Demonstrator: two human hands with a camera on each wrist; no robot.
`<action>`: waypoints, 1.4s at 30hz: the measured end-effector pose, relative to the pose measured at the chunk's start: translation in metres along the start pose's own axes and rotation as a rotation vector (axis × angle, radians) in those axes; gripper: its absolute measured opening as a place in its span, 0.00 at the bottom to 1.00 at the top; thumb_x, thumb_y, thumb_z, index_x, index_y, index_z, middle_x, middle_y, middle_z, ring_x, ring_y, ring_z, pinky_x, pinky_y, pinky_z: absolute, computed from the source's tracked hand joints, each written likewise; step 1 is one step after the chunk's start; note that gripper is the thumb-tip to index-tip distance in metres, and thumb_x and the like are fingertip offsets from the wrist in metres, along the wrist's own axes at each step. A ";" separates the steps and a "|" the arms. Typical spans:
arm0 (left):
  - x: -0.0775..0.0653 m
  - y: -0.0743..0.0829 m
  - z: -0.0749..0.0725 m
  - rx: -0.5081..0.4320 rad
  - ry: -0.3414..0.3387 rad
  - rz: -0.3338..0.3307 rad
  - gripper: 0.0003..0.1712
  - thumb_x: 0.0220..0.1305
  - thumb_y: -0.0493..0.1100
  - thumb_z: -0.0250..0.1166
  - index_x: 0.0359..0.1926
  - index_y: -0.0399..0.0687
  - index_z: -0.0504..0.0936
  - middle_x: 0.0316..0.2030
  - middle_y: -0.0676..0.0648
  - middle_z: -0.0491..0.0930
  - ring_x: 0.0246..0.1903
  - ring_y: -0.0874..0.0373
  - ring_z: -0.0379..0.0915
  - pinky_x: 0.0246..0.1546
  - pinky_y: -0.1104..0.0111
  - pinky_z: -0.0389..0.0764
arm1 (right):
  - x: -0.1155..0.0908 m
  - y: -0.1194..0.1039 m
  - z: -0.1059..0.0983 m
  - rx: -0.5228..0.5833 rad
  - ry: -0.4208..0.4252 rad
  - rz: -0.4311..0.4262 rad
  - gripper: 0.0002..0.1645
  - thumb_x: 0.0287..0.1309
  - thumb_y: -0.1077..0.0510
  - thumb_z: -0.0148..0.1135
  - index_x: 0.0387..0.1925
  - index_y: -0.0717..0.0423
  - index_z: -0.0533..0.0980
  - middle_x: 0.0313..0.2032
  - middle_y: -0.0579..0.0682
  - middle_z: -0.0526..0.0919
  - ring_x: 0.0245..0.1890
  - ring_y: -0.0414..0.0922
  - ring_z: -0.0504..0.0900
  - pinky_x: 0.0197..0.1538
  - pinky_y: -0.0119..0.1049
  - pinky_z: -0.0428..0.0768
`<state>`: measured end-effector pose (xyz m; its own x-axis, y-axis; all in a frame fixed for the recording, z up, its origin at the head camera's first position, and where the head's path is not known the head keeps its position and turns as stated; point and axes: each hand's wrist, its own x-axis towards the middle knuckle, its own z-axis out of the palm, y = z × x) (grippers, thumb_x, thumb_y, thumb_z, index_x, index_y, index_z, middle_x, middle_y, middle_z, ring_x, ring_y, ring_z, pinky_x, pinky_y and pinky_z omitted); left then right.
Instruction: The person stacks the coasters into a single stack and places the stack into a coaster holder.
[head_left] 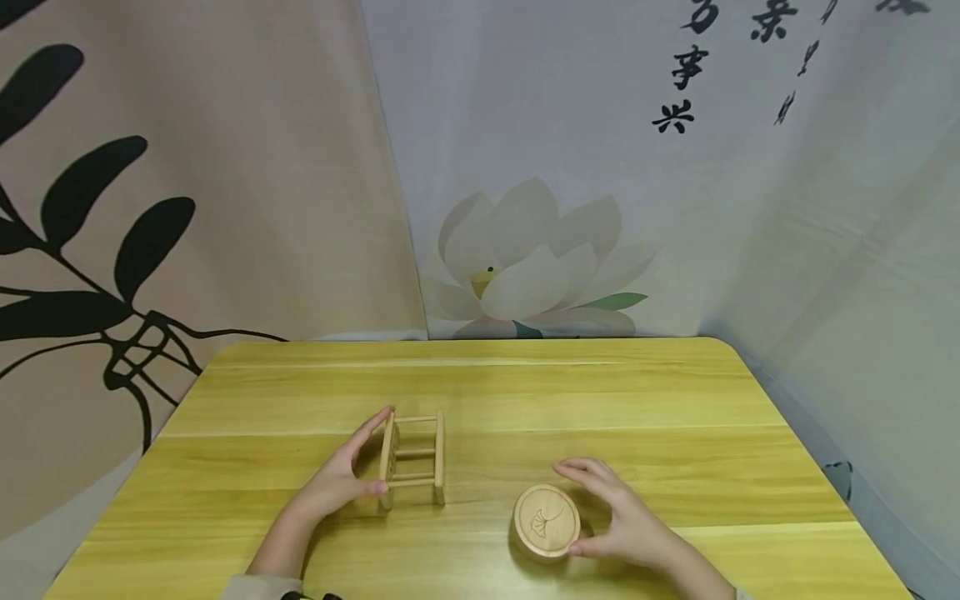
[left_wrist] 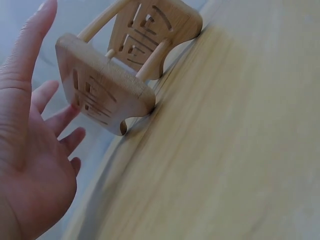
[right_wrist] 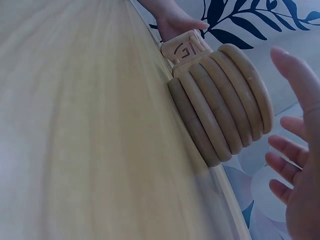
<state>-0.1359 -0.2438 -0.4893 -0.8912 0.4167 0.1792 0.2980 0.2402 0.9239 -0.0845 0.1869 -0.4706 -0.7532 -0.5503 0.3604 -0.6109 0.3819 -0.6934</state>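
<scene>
A small wooden rack [head_left: 439,457] of two carved end panels joined by round rods stands left of the table's middle. Beside its left panel is my left hand [head_left: 337,483], fingers straight and thumb spread; the fingertips come right up to the panel in the left wrist view. To the right, a stack of several round wooden coasters [head_left: 547,521] lies on the table, the top one engraved with a ginkgo leaf. My right hand [head_left: 626,521] stands at the stack's right side, thumb near its front edge, the other fingers spread loosely apart from it [right_wrist: 305,165].
The wooden table [head_left: 675,400] has rounded far corners. Behind it hangs a cloth backdrop [head_left: 300,167] printed with dark leaves, a lotus and characters. Between the rack and the coasters lies a hand's width or so of table surface.
</scene>
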 end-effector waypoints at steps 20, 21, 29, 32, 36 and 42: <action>0.007 0.047 0.025 0.063 -0.028 0.211 0.62 0.46 0.59 0.76 0.75 0.50 0.50 0.74 0.46 0.43 0.70 0.39 0.35 0.55 0.27 0.41 | -0.019 0.008 0.003 0.005 0.026 0.032 0.55 0.38 0.50 0.79 0.69 0.52 0.63 0.64 0.57 0.66 0.62 0.48 0.66 0.51 0.68 0.69; 0.008 0.050 0.028 0.059 -0.036 0.221 0.62 0.45 0.60 0.75 0.75 0.50 0.50 0.74 0.45 0.44 0.71 0.39 0.35 0.55 0.28 0.41 | -0.019 0.008 0.003 0.009 0.026 0.040 0.55 0.38 0.50 0.79 0.69 0.51 0.63 0.64 0.57 0.66 0.63 0.47 0.66 0.52 0.66 0.69; 0.009 0.069 0.051 0.075 -0.061 0.253 0.62 0.46 0.70 0.69 0.75 0.51 0.52 0.74 0.48 0.48 0.71 0.46 0.40 0.52 0.26 0.45 | -0.026 0.010 0.006 0.020 0.022 0.038 0.55 0.40 0.51 0.78 0.70 0.54 0.61 0.65 0.52 0.66 0.61 0.46 0.67 0.59 0.44 0.71; 0.008 0.075 0.059 0.061 -0.062 0.267 0.61 0.46 0.68 0.71 0.74 0.51 0.54 0.73 0.48 0.49 0.71 0.45 0.42 0.51 0.25 0.46 | -0.028 0.011 0.007 0.027 0.025 0.029 0.54 0.42 0.52 0.78 0.70 0.54 0.61 0.65 0.55 0.66 0.63 0.44 0.66 0.61 0.38 0.68; 0.007 0.082 0.071 0.020 -0.084 0.280 0.59 0.46 0.63 0.73 0.74 0.51 0.54 0.73 0.48 0.50 0.70 0.45 0.43 0.51 0.25 0.46 | -0.031 0.010 0.010 0.051 0.026 0.050 0.52 0.44 0.51 0.77 0.70 0.52 0.62 0.66 0.58 0.64 0.66 0.40 0.61 0.62 0.34 0.64; 0.006 0.089 0.091 -0.007 -0.131 0.276 0.57 0.48 0.61 0.74 0.74 0.50 0.56 0.72 0.49 0.51 0.69 0.43 0.46 0.52 0.26 0.49 | -0.035 0.010 0.015 0.078 0.030 0.028 0.52 0.43 0.52 0.76 0.69 0.56 0.62 0.67 0.59 0.63 0.67 0.39 0.59 0.62 0.32 0.63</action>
<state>-0.0841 -0.1401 -0.4368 -0.7251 0.5751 0.3787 0.5200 0.0968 0.8487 -0.0607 0.1984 -0.4992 -0.7774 -0.5175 0.3575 -0.5692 0.3370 -0.7499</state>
